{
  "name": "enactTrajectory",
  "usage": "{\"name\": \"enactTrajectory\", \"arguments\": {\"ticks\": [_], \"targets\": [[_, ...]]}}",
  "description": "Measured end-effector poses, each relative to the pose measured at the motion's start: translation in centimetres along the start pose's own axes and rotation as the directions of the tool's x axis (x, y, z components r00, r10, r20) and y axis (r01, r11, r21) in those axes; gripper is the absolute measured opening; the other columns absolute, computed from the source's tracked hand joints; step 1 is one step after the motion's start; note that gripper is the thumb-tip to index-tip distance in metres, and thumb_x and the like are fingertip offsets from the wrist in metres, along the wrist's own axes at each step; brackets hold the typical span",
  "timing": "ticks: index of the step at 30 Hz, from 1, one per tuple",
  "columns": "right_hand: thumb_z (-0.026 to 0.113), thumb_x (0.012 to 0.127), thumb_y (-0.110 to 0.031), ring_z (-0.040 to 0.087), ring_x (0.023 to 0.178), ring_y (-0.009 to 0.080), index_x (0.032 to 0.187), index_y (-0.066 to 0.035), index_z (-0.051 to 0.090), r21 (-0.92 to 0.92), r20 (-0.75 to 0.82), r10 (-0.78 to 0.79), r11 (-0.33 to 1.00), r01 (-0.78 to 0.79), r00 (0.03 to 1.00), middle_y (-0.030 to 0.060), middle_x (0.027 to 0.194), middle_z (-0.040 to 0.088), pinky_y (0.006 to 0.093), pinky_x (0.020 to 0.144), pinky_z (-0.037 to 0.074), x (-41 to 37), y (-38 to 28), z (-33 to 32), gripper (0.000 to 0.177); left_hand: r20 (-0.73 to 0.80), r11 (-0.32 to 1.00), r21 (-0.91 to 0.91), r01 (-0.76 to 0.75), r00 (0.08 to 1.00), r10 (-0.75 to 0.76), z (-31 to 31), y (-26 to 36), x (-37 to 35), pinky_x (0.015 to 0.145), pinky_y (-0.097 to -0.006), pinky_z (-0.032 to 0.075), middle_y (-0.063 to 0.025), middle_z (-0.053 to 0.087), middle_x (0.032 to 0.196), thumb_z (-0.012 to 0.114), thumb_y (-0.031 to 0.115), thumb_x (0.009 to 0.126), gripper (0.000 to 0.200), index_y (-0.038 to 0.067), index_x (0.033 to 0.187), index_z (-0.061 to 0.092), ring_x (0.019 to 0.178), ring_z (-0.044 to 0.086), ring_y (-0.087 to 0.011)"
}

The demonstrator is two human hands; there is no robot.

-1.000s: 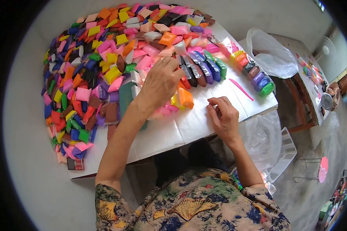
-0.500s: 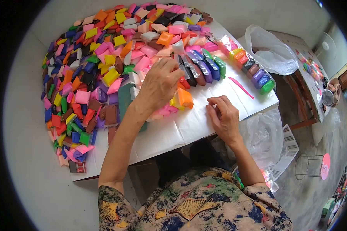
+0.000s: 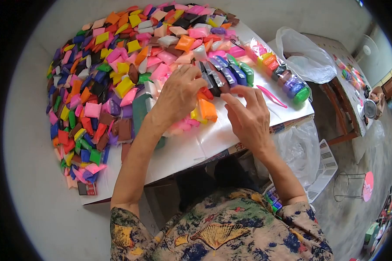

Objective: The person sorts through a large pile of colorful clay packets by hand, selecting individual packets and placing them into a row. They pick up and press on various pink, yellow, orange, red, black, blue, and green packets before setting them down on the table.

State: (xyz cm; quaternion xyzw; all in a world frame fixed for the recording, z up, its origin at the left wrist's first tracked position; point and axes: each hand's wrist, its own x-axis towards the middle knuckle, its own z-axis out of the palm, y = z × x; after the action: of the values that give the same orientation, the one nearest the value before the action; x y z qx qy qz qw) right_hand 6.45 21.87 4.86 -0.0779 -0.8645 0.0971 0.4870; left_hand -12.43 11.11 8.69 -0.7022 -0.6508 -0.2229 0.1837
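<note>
My left hand (image 3: 177, 96) is over the near rows of small soft packets, fingers bent together beside the red packets (image 3: 206, 92); what they hold, if anything, is hidden. My right hand (image 3: 249, 117) has its fingers apart, with the fingertips close to the end of the brown packet (image 3: 217, 77). A row of filled, clear-wrapped packets lies there, with a black packet (image 3: 209, 80), a blue packet (image 3: 238, 75) and a green packet (image 3: 247, 74). An orange packet (image 3: 207, 110) sits between my hands, near yellow and pink ones. A pink plastic tool (image 3: 271, 96) lies right of my right hand.
A large heap of mixed coloured packets (image 3: 96, 87) covers the table's left and back. At right lies a clear bag of coloured packets (image 3: 279, 71). A plastic bag (image 3: 305, 56) hangs by a second table (image 3: 348, 87). A white basket (image 3: 323, 172) stands below.
My right hand has moved up and forward, from the bare front of the table to the packet row, and its fingers have spread. My left hand has hardly moved.
</note>
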Motion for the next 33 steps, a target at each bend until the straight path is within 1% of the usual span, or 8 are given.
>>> {"name": "enactTrajectory", "arguments": {"ticks": [4, 5, 8, 9, 12, 18, 25, 33], "targets": [[0.076, 0.073, -0.001, 0.061, 0.096, 0.0266, 0.101, -0.009, 0.069, 0.026, 0.178, -0.06, 0.998, 0.057, 0.982, 0.0059, 0.107, 0.062, 0.041, 0.08, 0.05, 2.1, 0.4, -1.1, 0.03, 0.002, 0.999, -0.04, 0.013, 1.0, -0.013, -0.1, -0.3, 0.0, 0.092, -0.0427, 0.049, -0.0115, 0.059, 0.102, 0.068, -0.005, 0.075, 0.02, 0.002, 0.093, 0.066, 0.106, 0.058, -0.0324], [0.07, 0.079, -0.007, 0.057, 0.098, 0.0288, 0.097, -0.007, 0.067, 0.074, 0.19, -0.047, 0.997, 0.034, 0.981, 0.0095, 0.106, 0.059, 0.0406, 0.083, 0.046, 2.5, 0.6, -1.0, 0.018, -0.003, 0.999, -0.043, 0.017, 1.0, -0.017, -0.2, -0.3, 0.0, 0.092, -0.0426, 0.049, -0.0114, 0.059, 0.102, 0.069, -0.004, 0.075, 0.019, 0.002, 0.093, 0.066, 0.106, 0.058, -0.0323], [0.07, 0.079, -0.008, 0.056, 0.102, 0.0283, 0.098, -0.008, 0.068, -0.018, 0.136, -0.114, 0.993, 0.117, 0.984, 0.01, 0.107, 0.059, 0.042, 0.086, 0.045, 3.8, 1.4, 0.3, 0.019, -0.016, 0.998, -0.051, 0.035, 0.999, -0.036, -0.3, -0.2, 0.0, 0.092, -0.0423, 0.049, -0.011, 0.059, 0.101, 0.072, 0.0, 0.076, 0.018, 0.002, 0.092, 0.066, 0.104, 0.059, -0.0322], [0.071, 0.079, -0.01, 0.055, 0.107, 0.029, 0.1, -0.01, 0.069, -0.029, 0.122, -0.158, 0.986, 0.163, 0.98, 0.0109, 0.113, 0.06, 0.0442, 0.09, 0.043, 4.1, 1.8, 1.0, 0.021, -0.018, 0.998, -0.053, 0.041, 0.999, -0.042, -0.4, -0.2, 0.0, 0.092, -0.0422, 0.049, -0.0109, 0.059, 0.101, 0.073, 0.002, 0.076, 0.018, 0.002, 0.092, 0.067, 0.104, 0.059, -0.0322], [0.072, 0.077, -0.012, 0.054, 0.113, 0.0299, 0.097, -0.012, 0.071, 0.017, 0.112, -0.205, 0.979, 0.204, 0.972, 0.011, 0.119, 0.06, 0.0453, 0.095, 0.041, 4.3, 2.5, 3.0, 0.02, 0.006, 0.996, -0.055, 0.065, 0.998, -0.065, -0.6, 0.0, -0.1, 0.093, -0.0422, 0.048, -0.0112, 0.058, 0.099, 0.073, 0.007, 0.076, 0.017, 0.002, 0.091, 0.069, 0.104, 0.057, -0.0305], [0.072, 0.076, -0.013, 0.053, 0.116, 0.0289, 0.089, -0.012, 0.072, 0.008, 0.097, -0.186, 0.983, 0.186, 0.978, 0.0091, 0.123, 0.059, 0.0459, 0.1, 0.038, 3.7, 3.7, 4.2, 0.013, 0.02, 0.999, -0.041, 0.031, 0.999, -0.03, -1.2, 0.1, -0.2, 0.091, -0.0418, 0.048, -0.0101, 0.059, 0.099, 0.075, 0.009, 0.076, 0.019, 0.002, 0.091, 0.066, 0.102, 0.058, -0.0304], [0.07, 0.077, -0.01, 0.053, 0.115, 0.0289, 0.09, -0.011, 0.072, 0.003, 0.072, -0.156, 0.988, 0.156, 0.985, 0.0088, 0.121, 0.06, 0.0464, 0.1, 0.037, 3.2, 3.6, 4.3, 0.013, -0.002, 0.989, 0.127, -0.069, 0.998, 0.07, -0.3, -0.1, 0.2, 0.089, -0.0411, 0.049, -0.0094, 0.059, 0.096, 0.072, 0.007, 0.076, 0.017, 0.002, 0.09, 0.064, 0.098, 0.058, -0.0284], [0.07, 0.077, -0.009, 0.054, 0.113, 0.0286, 0.091, -0.009, 0.07, 0.001, 0.032, -0.146, 0.989, 0.146, 0.989, 0.0089, 0.118, 0.061, 0.0462, 0.099, 0.039, 2.7, 3.7, 4.6, 0.013, -0.015, 0.984, 0.15, -0.096, 0.995, 0.099, -0.1, -0.6, 0.3, 0.091, -0.0396, 0.049, -0.01, 0.06, 0.1, 0.067, 0.003, 0.079, 0.014, 0.002, 0.092, 0.063, 0.1, 0.058, -0.0288]]}}
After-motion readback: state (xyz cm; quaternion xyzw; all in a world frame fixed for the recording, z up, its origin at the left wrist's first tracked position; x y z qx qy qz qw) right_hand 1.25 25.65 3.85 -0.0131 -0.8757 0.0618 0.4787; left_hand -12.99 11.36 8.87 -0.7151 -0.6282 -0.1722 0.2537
